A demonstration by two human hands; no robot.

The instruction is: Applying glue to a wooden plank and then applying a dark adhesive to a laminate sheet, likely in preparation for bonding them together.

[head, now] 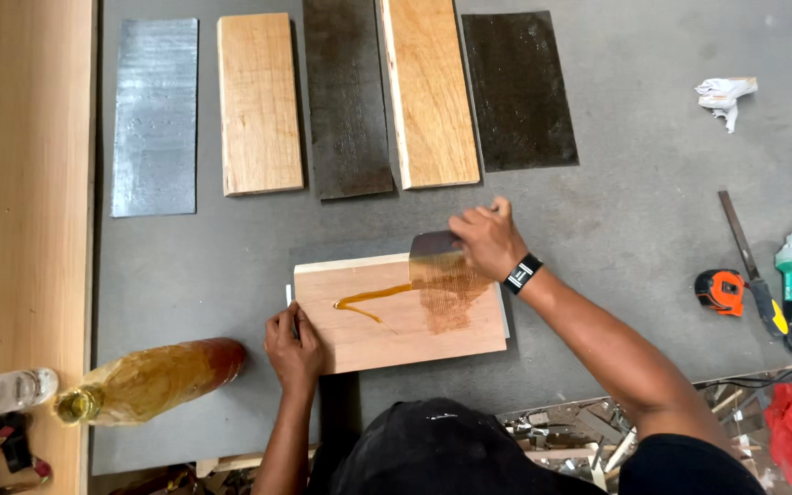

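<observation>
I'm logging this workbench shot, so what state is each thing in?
Wood board: flat, partly coated, amber streak across it.
Spreader: held by right hand, pressed on the board.
Left hand: flat on the board's left edge.
Bottle: lying on its side, amber liquid inside.
Five panels: laid flat in a row.
Tape measure: closed.

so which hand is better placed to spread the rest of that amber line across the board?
Right, likely. The right hand already holds the spreader at the amber liquid on the board. The left hand presses the board's near-left edge, steadying it.
</observation>
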